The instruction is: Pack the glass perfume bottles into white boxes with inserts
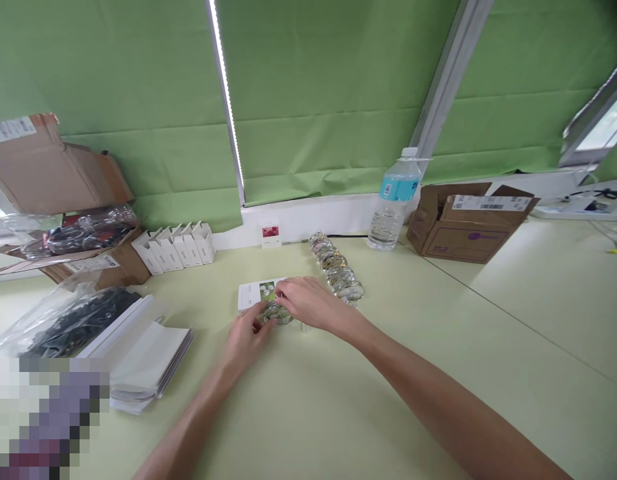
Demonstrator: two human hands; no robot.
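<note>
A clear, round glass-like piece [277,313] lies on the pale table between my hands. My left hand [248,333] has its fingers closed on the left edge of this piece. My right hand [303,300] is pinched just above it, and what sits between its fingertips is too small to make out. Behind the piece is a white box [249,295] with a green and white picture, partly covered by my right hand. A small clear object [305,327] stands below my right wrist. Several similar clear pieces [337,267] form a row behind my right hand.
A water bottle [386,220] and an open cardboard box [461,230] stand at the back right. White cartons [176,248], a small card [271,237] and stacked cardboard boxes [63,173] line the back. Folded white sheets [148,360] and a dark-filled bag [83,323] lie left.
</note>
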